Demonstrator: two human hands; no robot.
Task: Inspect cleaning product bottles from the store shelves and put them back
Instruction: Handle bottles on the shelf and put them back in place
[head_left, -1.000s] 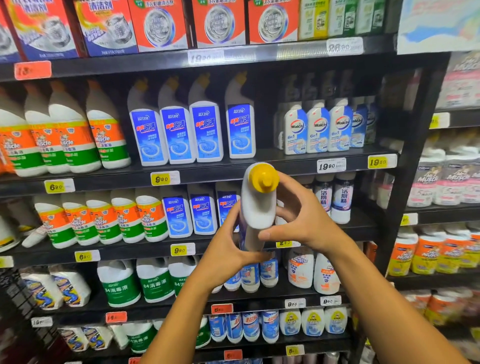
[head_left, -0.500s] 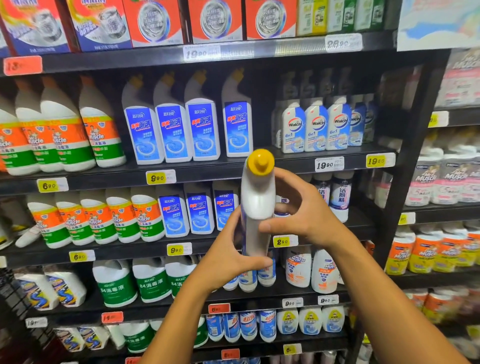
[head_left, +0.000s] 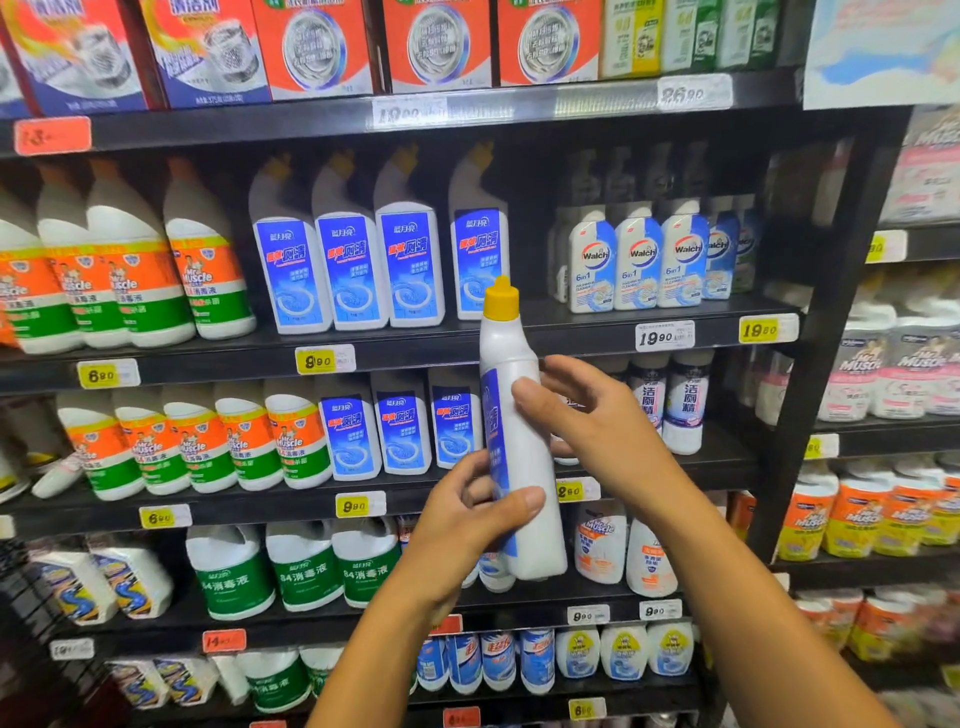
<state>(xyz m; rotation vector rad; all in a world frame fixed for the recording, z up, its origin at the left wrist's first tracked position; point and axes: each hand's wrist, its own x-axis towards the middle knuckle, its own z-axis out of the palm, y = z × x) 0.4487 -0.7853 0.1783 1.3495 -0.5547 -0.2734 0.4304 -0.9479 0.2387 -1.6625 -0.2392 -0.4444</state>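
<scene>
White bottle (head_left: 519, 457) now lower, side-on.

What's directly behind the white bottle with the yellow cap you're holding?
Behind the white bottle with the yellow cap stand shelved blue-labelled bottles and a black shelf edge; whatever sits straight behind its body is covered.

Smooth white plastic bottle (head_left: 519, 457) with glossy blue label and matt yellow cap (head_left: 501, 298) — before the black metal shelf (head_left: 571, 325).

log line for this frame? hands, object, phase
phase: inspect | object: yellow-capped bottle, upright, off shelf | left hand: grips lower body | right hand: on upper body, thumb in front | put-back: not yet done
</scene>
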